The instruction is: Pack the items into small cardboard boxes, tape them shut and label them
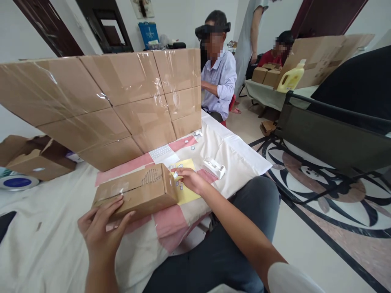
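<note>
A closed brown cardboard box [134,189] lies lengthwise on the cloth-covered table, a dark striped oval mark on its top. My left hand [104,224] rests at its near left side, fingers spread over the top edge and thumb apart against the front face. Just off the box's right end, my right hand [191,179] pinches a small whitish piece [175,175], too small to make out fully. Beneath that hand is a yellow sheet [187,197] with small blue-outlined shapes, partly hidden by hand and box. A white tape dispenser [214,167] stands to the right.
A wall of taped cartons [128,97] closes off the table's far side. A white patterned sheet [161,154] lies before it. At left are an open carton [39,160] and a tape roll [18,182]. Beyond sits a person [218,77]; a folding cot [330,130] stands right.
</note>
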`<state>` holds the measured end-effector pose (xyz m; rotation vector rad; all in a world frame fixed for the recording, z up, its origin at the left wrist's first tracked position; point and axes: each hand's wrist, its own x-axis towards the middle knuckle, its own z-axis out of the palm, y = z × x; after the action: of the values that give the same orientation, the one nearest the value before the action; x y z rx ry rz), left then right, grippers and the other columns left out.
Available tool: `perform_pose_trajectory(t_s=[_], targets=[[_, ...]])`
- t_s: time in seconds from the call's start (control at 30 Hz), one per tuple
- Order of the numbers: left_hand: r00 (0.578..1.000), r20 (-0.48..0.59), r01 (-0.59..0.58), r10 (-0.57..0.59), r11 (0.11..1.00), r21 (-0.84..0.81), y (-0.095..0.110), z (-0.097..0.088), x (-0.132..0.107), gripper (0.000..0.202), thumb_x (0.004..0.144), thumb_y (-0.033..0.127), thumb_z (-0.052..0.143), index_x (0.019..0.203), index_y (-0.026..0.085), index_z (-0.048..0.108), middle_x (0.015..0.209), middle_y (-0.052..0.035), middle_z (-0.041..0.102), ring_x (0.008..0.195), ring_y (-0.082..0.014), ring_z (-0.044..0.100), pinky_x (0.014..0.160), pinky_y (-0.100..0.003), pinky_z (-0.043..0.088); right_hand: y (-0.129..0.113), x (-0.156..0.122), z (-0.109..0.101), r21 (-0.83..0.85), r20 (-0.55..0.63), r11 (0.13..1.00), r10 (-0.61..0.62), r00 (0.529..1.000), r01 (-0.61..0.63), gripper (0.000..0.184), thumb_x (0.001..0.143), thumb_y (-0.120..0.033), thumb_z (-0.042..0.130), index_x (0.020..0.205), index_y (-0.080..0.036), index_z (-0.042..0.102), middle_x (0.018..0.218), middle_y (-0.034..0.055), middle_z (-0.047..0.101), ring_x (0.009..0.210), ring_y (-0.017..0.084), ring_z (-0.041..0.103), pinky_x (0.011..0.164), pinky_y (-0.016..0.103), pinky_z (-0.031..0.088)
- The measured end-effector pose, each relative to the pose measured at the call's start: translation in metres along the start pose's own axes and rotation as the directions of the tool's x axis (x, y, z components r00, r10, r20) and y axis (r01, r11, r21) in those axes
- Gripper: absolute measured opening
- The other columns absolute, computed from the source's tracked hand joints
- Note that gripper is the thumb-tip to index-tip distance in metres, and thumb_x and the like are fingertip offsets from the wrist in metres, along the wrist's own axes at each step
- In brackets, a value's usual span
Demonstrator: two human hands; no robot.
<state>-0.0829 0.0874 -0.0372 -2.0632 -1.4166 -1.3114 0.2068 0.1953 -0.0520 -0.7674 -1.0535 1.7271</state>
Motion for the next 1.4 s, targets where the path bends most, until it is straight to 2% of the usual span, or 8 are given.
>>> perform_pose_trajectory(t_s=[0.2, 0.43, 0.73, 1.03, 1.23, 1.4], targets=[[1.0, 0.0, 0.001, -0.001, 1.0, 0.008, 0.004, -0.002, 0.0, 0.035, 0.085, 0.033, 0.082, 0.116, 0.022, 0.07, 0.114, -0.0138, 0.077, 0.099, -0.0307, 0.071, 0.1, -0.051, 0.042, 0.016, 0.009, 0.012, 0.071, 0.006, 0.996, 0.043, 0.999, -0.044, 0.013, 0.057, -0.028, 0.067, 0.059, -0.018, 0.058, 0.107, 0.0056, 0.063, 0.084, 0.016, 0.048, 0.068, 0.028, 0.031], [1.0, -0.002, -0.015, 0.015, 1.0, 0.005, 0.004, -0.002, 0.001, 0.037, 0.084, 0.032, 0.083, 0.116, 0.021, 0.07, 0.116, -0.0144, 0.077, 0.102, -0.0301, 0.072, 0.101, -0.05, 0.04, 0.021, 0.008, 0.012, 0.069, 0.003, 0.997, 0.031, 1.0, -0.031, 0.012, 0.064, -0.031, 0.067, 0.063, -0.018, 0.068, 0.121, 0.0043, 0.059, 0.098, 0.02, 0.049, 0.077, 0.029, 0.033], [0.999, -0.02, -0.037, 0.037, 0.999, 0.013, 0.006, -0.002, 0.002, 0.036, 0.083, 0.032, 0.084, 0.114, 0.018, 0.071, 0.113, -0.0164, 0.077, 0.099, -0.0298, 0.071, 0.099, -0.049, 0.04, 0.026, 0.009, 0.01, 0.075, 0.055, 0.997, -0.017, 0.998, 0.013, 0.009, 0.059, -0.027, 0.069, 0.062, -0.02, 0.068, 0.112, 0.0055, 0.06, 0.115, 0.025, 0.047, 0.088, 0.03, 0.035], [1.0, -0.01, -0.004, 0.004, 1.0, 0.004, 0.004, -0.001, 0.0, 0.037, 0.083, 0.031, 0.083, 0.116, 0.02, 0.07, 0.115, -0.0157, 0.077, 0.101, -0.0303, 0.07, 0.103, -0.051, 0.039, 0.028, 0.012, 0.01, 0.086, 0.062, 0.996, -0.018, 0.998, 0.012, 0.008, 0.057, -0.025, 0.069, 0.06, -0.019, 0.065, 0.113, 0.0065, 0.057, 0.116, 0.025, 0.046, 0.091, 0.031, 0.035], [1.0, -0.01, -0.008, 0.008, 1.0, 0.008, 0.004, -0.002, 0.0, 0.037, 0.084, 0.031, 0.083, 0.116, 0.02, 0.07, 0.116, -0.0153, 0.077, 0.103, -0.0297, 0.071, 0.104, -0.05, 0.039, 0.028, 0.011, 0.011, 0.104, 0.045, 0.995, -0.01, 0.999, 0.005, 0.011, 0.057, -0.028, 0.068, 0.062, -0.019, 0.064, 0.118, 0.0052, 0.057, 0.102, 0.021, 0.049, 0.086, 0.03, 0.036], [1.0, 0.002, -0.011, 0.011, 1.0, 0.018, 0.003, -0.003, 0.001, 0.037, 0.084, 0.036, 0.082, 0.116, 0.022, 0.069, 0.116, -0.0139, 0.077, 0.103, -0.0296, 0.072, 0.103, -0.05, 0.041, 0.026, 0.008, 0.012, 0.098, 0.041, 0.995, -0.008, 0.999, 0.004, 0.012, 0.056, -0.028, 0.07, 0.063, -0.019, 0.065, 0.12, 0.0048, 0.057, 0.099, 0.02, 0.05, 0.083, 0.029, 0.037]])
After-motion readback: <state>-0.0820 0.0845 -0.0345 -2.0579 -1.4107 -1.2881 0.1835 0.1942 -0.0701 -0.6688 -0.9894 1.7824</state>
